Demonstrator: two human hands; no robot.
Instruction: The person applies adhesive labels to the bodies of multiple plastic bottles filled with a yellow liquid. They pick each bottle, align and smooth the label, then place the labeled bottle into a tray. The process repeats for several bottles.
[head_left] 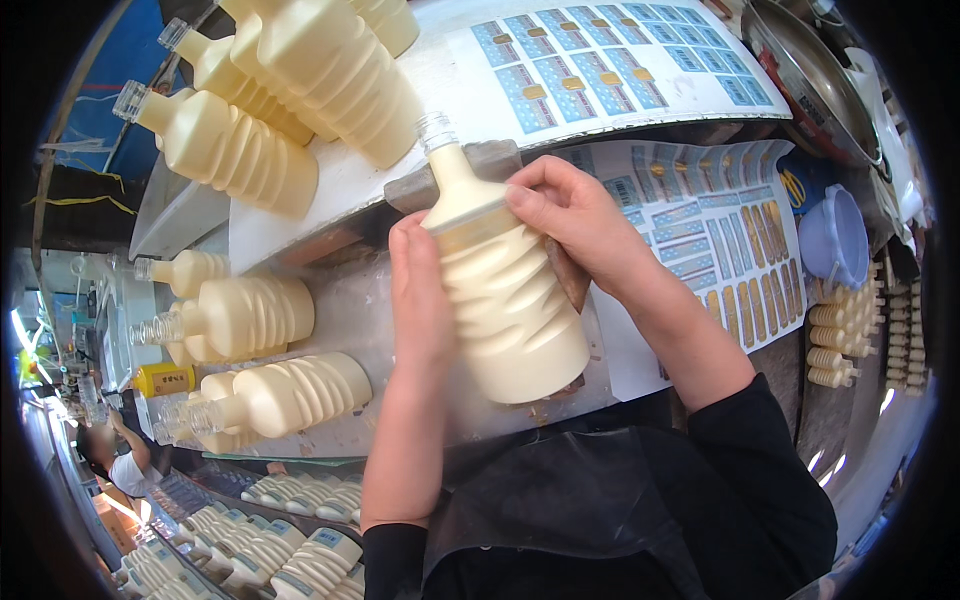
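A cream bottle [515, 330] with wavy ridges and a clear threaded neck stands tilted in front of me, its neck pointing away. A narrow gold-grey label strip [470, 231] runs across its shoulder. My left hand [415, 285] lies along the bottle's left side, fingers closed against it near the strip's left end. At the strip's right end, the thumb and fingers of my right hand [575, 215] are pinched together. Grey blocks [412, 187] sit behind the bottle's neck, and a brown wedge-shaped piece [568, 275] shows beside its right side.
Similar bottles [310, 395] stand and lie at left and far left. Label sheets [580, 60] cover the far board; more sheets [720, 230] lie right. A lilac bucket [835, 238] and metal pan [810, 75] are far right. Another person [125, 455] is at lower left.
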